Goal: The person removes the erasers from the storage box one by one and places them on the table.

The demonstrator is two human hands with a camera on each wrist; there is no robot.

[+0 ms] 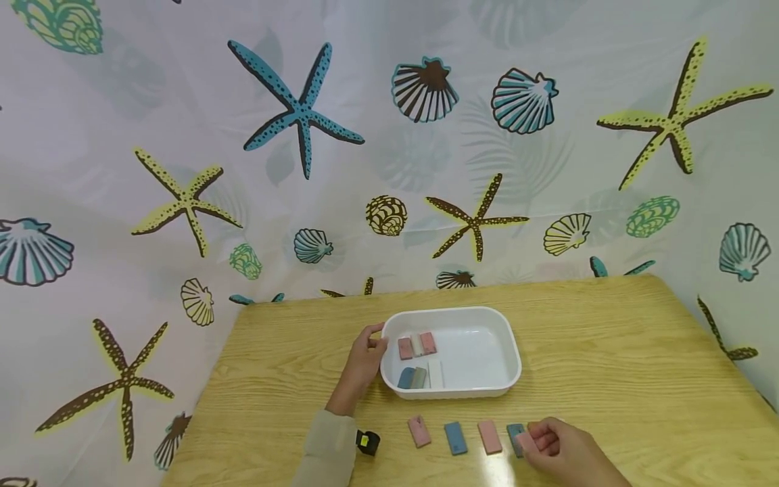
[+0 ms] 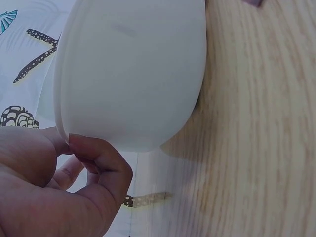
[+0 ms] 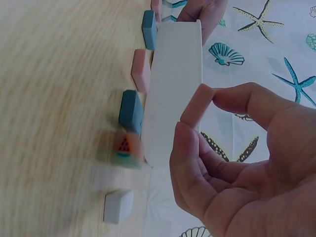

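My left hand (image 1: pixel 363 358) grips the left rim of a white plastic tray (image 1: pixel 452 392), thumb and fingers pinching its edge, as the left wrist view shows. Several erasers lie in the tray's left part, among them a pink eraser (image 1: pixel 429 343), a blue one and a white eraser (image 1: pixel 435 374). My right hand (image 1: pixel 566 452) pinches a pink eraser (image 3: pixel 197 104) between thumb and fingertips, above the table. Near it a blue eraser (image 1: pixel 514 438) lies at the right of a row with another pink eraser (image 1: pixel 489 437), a blue eraser (image 1: pixel 455 438) and a pink eraser (image 1: pixel 418 431).
In the right wrist view, a watermelon-patterned eraser (image 3: pixel 126 148) and a white eraser (image 3: pixel 118 206) continue the row. A small black device (image 1: pixel 368 442) sits beside the left sleeve. Behind the wooden table (image 1: pixel 584 338) hangs a curtain (image 1: pixel 420 162) printed with shells and starfish.
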